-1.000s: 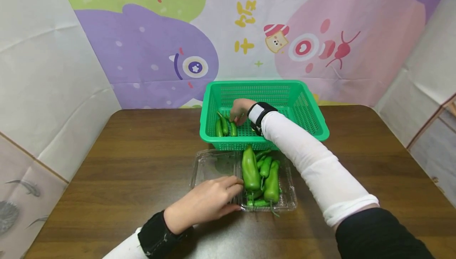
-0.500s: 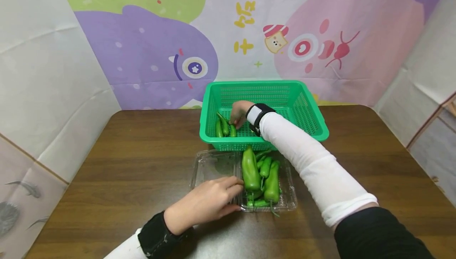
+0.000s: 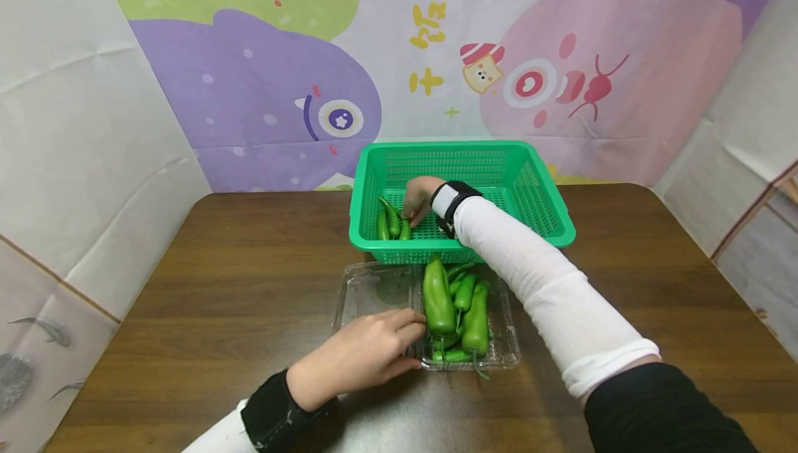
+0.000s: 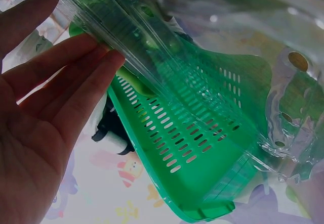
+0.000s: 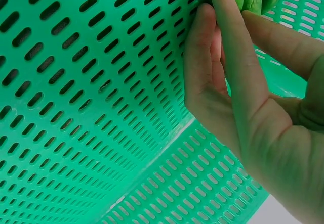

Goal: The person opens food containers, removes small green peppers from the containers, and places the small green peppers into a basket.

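- Head view: the right hand (image 3: 421, 198) reaches into the green basket (image 3: 411, 248), fingertips at one pepper (image 3: 405, 231) beside two others.
- The left hand (image 3: 358, 352) touches the clear box (image 3: 416, 294), whose right half holds bigger peppers (image 3: 440, 300).
- Left wrist view: fingers fairly straight, tips against the plastic.
- Right wrist view: finger and thumb narrow at the pepper's end; I cannot tell whether they pinch it.

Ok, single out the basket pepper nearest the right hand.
In the head view, the rightmost pepper in the green basket: the right hand touches its end, while the middle pepper and leftmost pepper lie farther off.
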A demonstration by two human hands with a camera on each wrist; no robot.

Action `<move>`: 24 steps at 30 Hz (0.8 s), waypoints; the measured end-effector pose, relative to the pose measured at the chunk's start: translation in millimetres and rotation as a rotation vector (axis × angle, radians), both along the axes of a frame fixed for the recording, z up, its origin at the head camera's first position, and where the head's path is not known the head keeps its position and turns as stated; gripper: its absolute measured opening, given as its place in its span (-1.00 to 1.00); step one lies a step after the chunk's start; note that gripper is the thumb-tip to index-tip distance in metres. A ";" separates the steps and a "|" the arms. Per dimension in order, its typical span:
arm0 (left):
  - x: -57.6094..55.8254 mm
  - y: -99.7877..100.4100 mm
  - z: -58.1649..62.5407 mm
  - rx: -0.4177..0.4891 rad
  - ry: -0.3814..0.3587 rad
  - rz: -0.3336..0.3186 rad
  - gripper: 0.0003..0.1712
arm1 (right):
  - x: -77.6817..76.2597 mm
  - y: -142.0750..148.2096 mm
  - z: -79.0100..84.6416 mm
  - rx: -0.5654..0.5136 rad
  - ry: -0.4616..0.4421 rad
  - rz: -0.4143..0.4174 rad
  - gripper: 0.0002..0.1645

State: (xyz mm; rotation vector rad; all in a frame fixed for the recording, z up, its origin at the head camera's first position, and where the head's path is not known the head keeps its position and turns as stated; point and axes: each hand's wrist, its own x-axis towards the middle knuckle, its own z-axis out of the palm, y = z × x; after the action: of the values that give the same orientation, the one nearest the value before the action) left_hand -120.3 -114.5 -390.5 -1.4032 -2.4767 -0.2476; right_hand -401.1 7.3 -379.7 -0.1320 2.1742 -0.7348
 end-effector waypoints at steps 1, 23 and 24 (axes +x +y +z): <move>0.1 0.0 0.3 0.001 -0.001 -0.001 -0.62 | 0.4 0.1 0.8 0.004 0.004 0.005 -0.51; 0.4 0.8 0.6 -0.008 -0.012 0.003 -0.61 | 7.6 1.5 16.9 0.025 -0.008 0.017 -0.48; 0.3 0.7 0.8 -0.006 -0.013 0.002 -0.61 | 8.4 2.5 20.3 0.033 0.000 0.027 -0.45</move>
State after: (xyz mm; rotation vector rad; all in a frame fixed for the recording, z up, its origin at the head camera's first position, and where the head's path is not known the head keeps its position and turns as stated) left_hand -120.0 -113.8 -389.7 -1.4053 -2.4918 -0.2494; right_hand -392.7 9.9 -359.4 -0.1443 2.1795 -0.6835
